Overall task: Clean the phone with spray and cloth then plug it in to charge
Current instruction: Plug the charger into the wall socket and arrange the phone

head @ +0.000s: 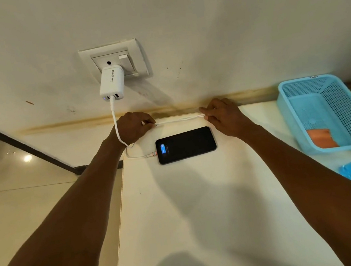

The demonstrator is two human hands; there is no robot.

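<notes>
Phone (186, 145): flat on our white table (193, 210), screen up and lit with a charging badge, long axis running left-right, port end pointing left where the connector (151, 154) sits. Behind it, our left hand (133, 126) and right hand (221, 115) each pinch the slack white cable (179, 120), stretched between them. Farther back, charger (111, 83) in the wall socket (116, 61). Risk, we judge: pulling the slack could unseat the connector or drag the phone. Blue basket (331, 113) at right.

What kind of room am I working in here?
Probably a home or office room: a painted wall with a socket, a polished tiled floor, and a small white table holding a plastic basket.
</notes>
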